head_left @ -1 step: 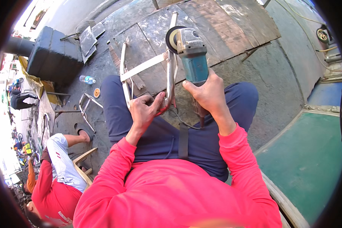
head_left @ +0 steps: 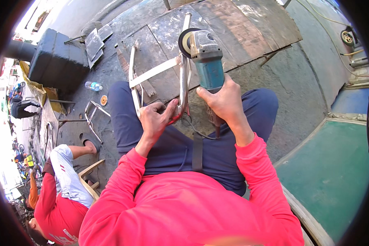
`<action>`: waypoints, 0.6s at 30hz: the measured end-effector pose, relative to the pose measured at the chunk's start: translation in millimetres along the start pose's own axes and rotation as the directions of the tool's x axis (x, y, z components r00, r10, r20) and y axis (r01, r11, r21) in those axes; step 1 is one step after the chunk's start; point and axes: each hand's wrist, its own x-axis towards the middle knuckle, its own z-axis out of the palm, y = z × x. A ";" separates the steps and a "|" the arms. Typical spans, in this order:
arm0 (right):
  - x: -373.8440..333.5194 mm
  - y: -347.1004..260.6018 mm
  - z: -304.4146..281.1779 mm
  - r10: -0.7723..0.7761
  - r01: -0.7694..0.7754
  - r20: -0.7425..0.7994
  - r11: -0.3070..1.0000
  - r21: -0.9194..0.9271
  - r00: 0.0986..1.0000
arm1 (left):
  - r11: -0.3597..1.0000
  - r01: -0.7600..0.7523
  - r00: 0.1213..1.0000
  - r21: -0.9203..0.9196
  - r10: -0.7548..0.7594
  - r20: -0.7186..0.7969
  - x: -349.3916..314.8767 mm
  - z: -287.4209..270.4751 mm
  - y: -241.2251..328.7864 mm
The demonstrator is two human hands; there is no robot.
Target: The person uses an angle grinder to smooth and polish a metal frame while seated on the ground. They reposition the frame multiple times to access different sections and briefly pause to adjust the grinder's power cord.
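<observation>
My right hand (head_left: 226,100) is wrapped round the teal body of an angle grinder (head_left: 209,73), whose grey head points away from me. The grinder's round disc (head_left: 183,44) lies against or right beside the right side tube of a bent metal tube frame (head_left: 156,71); exact contact cannot be told. This frame has a flat crossbar and leans up from my lap onto a low wooden platform. Its curved near end is gripped by my left hand (head_left: 155,119), fingers curled over the tube. A dark cord runs from the grinder's rear across my lap.
The worn wooden platform (head_left: 242,24) spreads ahead. On the floor at left are a water bottle (head_left: 94,86), an orange disc (head_left: 103,100) and another tube frame (head_left: 95,119). A dark block (head_left: 57,61) stands beyond. A person in red (head_left: 63,213) sits lower left; a green panel (head_left: 328,172) lies right.
</observation>
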 end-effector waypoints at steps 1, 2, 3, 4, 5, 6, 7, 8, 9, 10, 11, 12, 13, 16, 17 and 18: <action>-0.6 0.0 -0.3 -0.004 0.004 -0.005 1.000 -0.020 1.000 | 1.000 -0.002 1.000 -0.001 0.002 0.000 0.0 1.5 0.3; -1.2 -0.1 0.0 -0.010 0.009 -0.006 0.999 -0.035 1.000 | 1.000 0.000 1.000 0.001 0.000 0.005 0.5 2.4 0.1; -1.7 -0.2 -0.1 -0.016 0.016 -0.003 0.999 -0.047 1.000 | 1.000 -0.010 1.000 -0.004 0.010 0.001 0.8 3.2 0.1; -1.7 -0.2 0.4 -0.013 0.012 -0.009 0.999 -0.047 1.000 | 1.000 -0.015 1.000 -0.004 0.015 0.003 1.0 3.4 -0.5; -1.6 -0.3 0.7 -0.010 0.010 -0.012 0.999 -0.045 1.000 | 1.000 -0.014 1.000 0.003 0.014 0.005 1.0 3.6 -0.7; -1.6 -0.4 0.9 -0.007 0.007 -0.011 0.999 -0.037 1.000 | 0.999 -0.038 0.999 -0.012 0.038 -0.001 0.7 4.4 -0.8; -1.5 -0.6 1.3 -0.007 0.006 -0.016 0.999 -0.050 1.000 | 0.998 -0.057 0.998 -0.019 0.057 -0.007 0.5 5.1 -0.8; -1.3 -0.7 1.3 -0.006 0.005 -0.017 0.998 -0.059 1.000 | 0.996 -0.082 0.997 -0.023 0.082 -0.017 0.3 5.7 -0.7; -1.1 -0.9 1.5 -0.006 0.005 -0.016 0.998 -0.066 1.000 | 0.996 -0.079 0.997 -0.027 0.079 -0.018 0.0 6.2 -0.7; -1.2 -1.0 1.7 -0.008 0.007 -0.018 0.998 -0.061 1.000 | 0.996 -0.082 0.996 -0.029 0.081 -0.022 -0.1 6.6 -0.5; -1.6 -1.1 1.9 -0.010 0.009 -0.018 0.998 -0.055 1.000 | 0.996 -0.084 0.996 -0.026 0.083 -0.025 0.0 6.7 -0.6; -1.7 -1.2 2.1 -0.011 0.010 -0.018 0.999 -0.048 1.000 | 0.996 -0.085 0.996 -0.033 0.084 -0.027 0.3 6.7 -0.4; -2.0 -1.1 2.4 -0.004 0.004 -0.015 0.999 -0.052 1.000 | 0.996 -0.084 0.996 -0.036 0.083 -0.029 0.6 6.6 -0.3; -2.9 -0.7 2.9 0.019 -0.019 -0.010 0.998 -0.064 1.000 | 0.999 -0.031 0.999 -0.007 0.031 0.006 1.7 4.3 -0.4; -3.3 -0.6 3.0 0.027 -0.028 -0.009 0.997 -0.067 1.000 | 1.000 -0.007 1.000 0.024 0.007 0.018 2.3 3.3 -0.4; -3.7 -0.4 3.1 0.045 -0.045 -0.005 0.996 -0.072 0.999 | 1.000 -0.010 1.000 0.014 0.010 0.023 2.3 2.9 -0.4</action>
